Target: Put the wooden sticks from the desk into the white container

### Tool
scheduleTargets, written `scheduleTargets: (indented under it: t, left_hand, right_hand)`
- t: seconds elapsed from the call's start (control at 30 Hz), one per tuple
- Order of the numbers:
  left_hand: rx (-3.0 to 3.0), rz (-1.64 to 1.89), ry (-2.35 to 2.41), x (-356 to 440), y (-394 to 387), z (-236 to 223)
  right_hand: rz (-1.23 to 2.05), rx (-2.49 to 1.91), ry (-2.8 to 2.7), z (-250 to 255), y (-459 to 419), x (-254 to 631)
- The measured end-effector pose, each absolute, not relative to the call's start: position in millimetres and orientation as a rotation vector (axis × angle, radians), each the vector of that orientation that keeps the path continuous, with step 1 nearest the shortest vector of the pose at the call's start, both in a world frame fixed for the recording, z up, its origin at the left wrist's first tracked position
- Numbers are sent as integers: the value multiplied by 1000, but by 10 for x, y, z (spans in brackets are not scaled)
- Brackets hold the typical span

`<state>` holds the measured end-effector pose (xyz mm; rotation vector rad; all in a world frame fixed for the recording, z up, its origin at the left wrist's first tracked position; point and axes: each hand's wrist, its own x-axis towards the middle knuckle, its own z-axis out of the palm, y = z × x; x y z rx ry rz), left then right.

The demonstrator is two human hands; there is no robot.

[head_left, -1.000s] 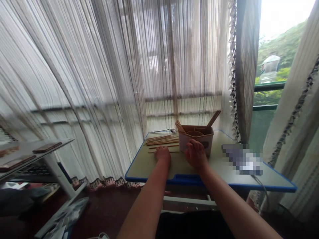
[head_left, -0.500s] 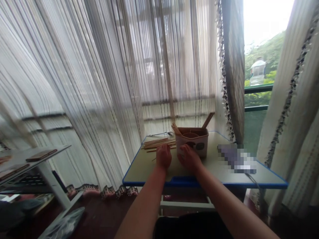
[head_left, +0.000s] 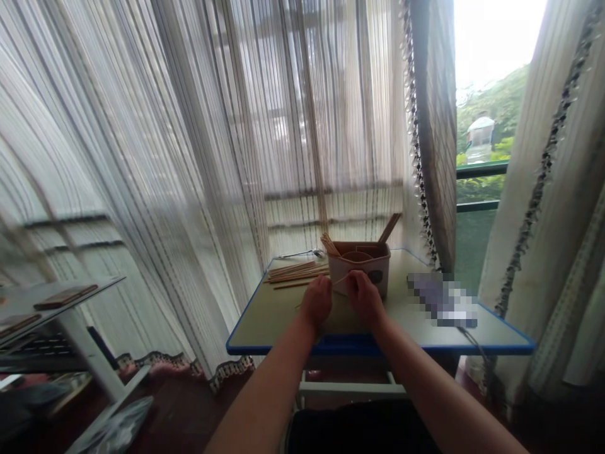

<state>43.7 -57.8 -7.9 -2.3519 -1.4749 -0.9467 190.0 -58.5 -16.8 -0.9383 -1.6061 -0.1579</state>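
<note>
My left hand [head_left: 316, 301] and my right hand [head_left: 363, 297] are closed side by side over a small blue-edged table [head_left: 265, 321]. Both pinch a thin wooden stick [head_left: 338, 279] that runs between them, just in front of a pinkish utensil holder [head_left: 360, 268]. That holder contains wooden sticks and a wooden spoon handle. A pile of loose wooden sticks [head_left: 295, 272] lies on the table to the left of the holder. A metal spoon [head_left: 302, 255] rests behind the pile.
Sheer striped curtains [head_left: 189, 139] hang behind the table, and a window gap [head_left: 482, 151] shows at the right. A blurred-out object [head_left: 442, 299] with a cable lies on the table's right part. A white shelf [head_left: 57, 302] stands at the left, with items on the floor below.
Both hands drew together in front of the holder and lifted a thin stick off the table. The view shifted slightly to the right.
</note>
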Motion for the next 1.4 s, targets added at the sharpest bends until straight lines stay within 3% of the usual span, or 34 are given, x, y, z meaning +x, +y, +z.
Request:
scheduleTargets:
  t: [0.23, 0.43, 0.5, 0.7, 0.83, 0.97, 1.2, 1.4]
  left_hand:
    - [-2373, -822, -1299, 527, -523, -132]
    - [-2329, -806, -1365, 512, -515, -133]
    - [-2310, -799, -1362, 499, -507, -139]
    - [-2279, -822, -1318, 496, -421, -190]
    - [-2292, -815, -1303, 512, -393, -192]
    - [-2353, -818, -1313, 519, -406, -170]
    - [-2448, -885, -1467, 504, -376, -173]
    - [-2451, -879, -1609, 478, -405, -161]
  right_hand:
    - [-150, -945, -1514, -149, -550, 1967]
    - [-202, -1027, -1116, -99, -544, 2059]
    - [-58, -1020, -1032, -65, -548, 2101]
    - [785, -721, -1025, -21, -526, 2106]
    - [923, -767, -1213, -68, -545, 2012]
    - [808, -777, -1297, 41, -595, 2103]
    - [84, -914, -1257, 896, -716, 2517]
    - [-100, -1087, -1557, 1224, -479, 2332]
